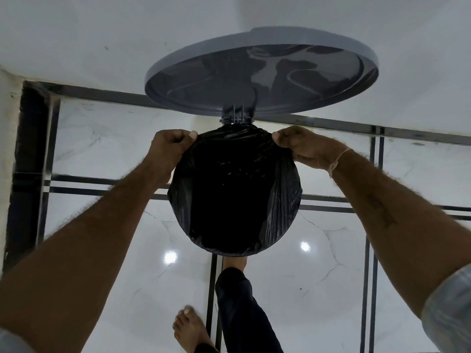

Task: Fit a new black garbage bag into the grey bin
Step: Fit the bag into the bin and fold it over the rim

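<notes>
Pale rolled-up sleeves (448, 314), thread wristband (337, 160), dark trousers (242, 309), bare feet (190, 327).

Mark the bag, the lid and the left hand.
bag (229, 194): head view, dark middle of the liner.
lid (254, 80): head view, underside of the open lid.
left hand (169, 146): head view, back of the fist.

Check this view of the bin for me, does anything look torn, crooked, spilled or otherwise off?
Nothing stands out. The black bag is folded over the bin rim with no tear showing, the left hand and right hand pinch its edge near the hinge, and the grey lid stands open. Floor shows no spill.
</notes>
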Demonstrator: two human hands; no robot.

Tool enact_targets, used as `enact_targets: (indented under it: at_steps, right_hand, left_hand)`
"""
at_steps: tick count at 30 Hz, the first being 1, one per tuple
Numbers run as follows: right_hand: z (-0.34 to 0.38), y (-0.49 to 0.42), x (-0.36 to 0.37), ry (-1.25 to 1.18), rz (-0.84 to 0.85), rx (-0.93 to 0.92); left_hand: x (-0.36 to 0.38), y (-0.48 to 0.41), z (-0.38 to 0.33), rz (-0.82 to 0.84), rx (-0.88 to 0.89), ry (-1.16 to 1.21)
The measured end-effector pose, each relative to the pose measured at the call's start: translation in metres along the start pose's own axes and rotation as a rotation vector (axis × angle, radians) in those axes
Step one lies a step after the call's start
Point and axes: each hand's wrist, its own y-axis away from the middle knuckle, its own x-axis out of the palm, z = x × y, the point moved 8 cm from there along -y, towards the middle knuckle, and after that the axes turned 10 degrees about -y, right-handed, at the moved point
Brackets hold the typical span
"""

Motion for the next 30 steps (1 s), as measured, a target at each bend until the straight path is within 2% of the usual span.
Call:
enact_targets:
  at_steps: [3,7,12,14,18,20,22,24,27,30]
  right_hand:
    - [-0.001,-0.002,0.0,-0.026,0.017,-0.02]
    - [-0.003,0.0,0.0,-0.056,-0.001,-0.042]
    - [0.003,0.011,0.004,0.061,-0.062,-0.107]
    - [0.004,0.013,-0.001,0.188,-0.15,-0.124]
    - [0.009,0.026,-0.007,0.498,-0.449,-0.203]
    - [0.004,0.027,-0.002,0.55,-0.512,-0.23]
    - [-0.003,0.023,0.001,0.486,-0.506,-0.233]
    - [-0.008,0.022,0.002,0.347,-0.426,-0.206]
    - [-0.008,0.032,-0.001,0.181,-0.33,-0.211]
    - [-0.01,0.054,-0.005,0.123,-0.38,-0.227]
  left_hand:
    - [-0.003,0.001,0.009,-0.044,-0.049,0.058]
    - [-0.004,0.019,0.004,-0.091,-0.024,-0.029]
    - [-0.006,0.041,0.02,0.029,-0.018,0.042]
    - [-0.007,0.042,0.026,0.016,-0.012,0.088]
    - [-0.009,0.039,0.033,-0.057,-0.048,0.085]
    - [-0.009,0.041,0.035,-0.076,-0.069,0.089]
    - [-0.008,0.042,0.035,-0.069,-0.079,0.081]
    - [-0.008,0.041,0.034,-0.087,-0.092,0.09]
    - [-0.014,0.046,0.037,-0.215,-0.108,0.095]
    - [-0.016,0.055,0.043,-0.325,-0.162,0.122]
